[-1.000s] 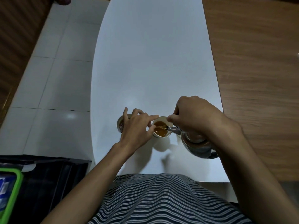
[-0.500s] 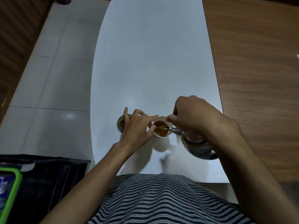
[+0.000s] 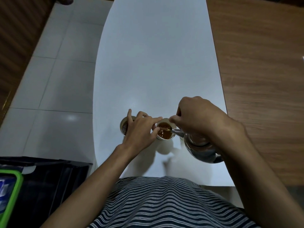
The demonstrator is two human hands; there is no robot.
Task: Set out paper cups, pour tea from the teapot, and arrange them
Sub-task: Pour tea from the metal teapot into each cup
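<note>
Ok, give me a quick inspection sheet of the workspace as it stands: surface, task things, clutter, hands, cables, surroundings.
Surface: white table, bare beyond the cups.
Job's things: steel teapot tilted, spout over the right paper cup, which holds brown tea; left paper cup beside it, partly hidden, contents unclear.
Clutter: nothing seen on the table.
Hands: right hand grips the teapot from above; left hand steadies the right cup with its fingers.
Cables: nothing seen.
Surroundings: wooden top to the right, tiled floor to the left, black bin at lower left.

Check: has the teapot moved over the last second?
No. The teapot sits tilted at the same spot near the white table's right edge, spout over the paper cup.
</note>
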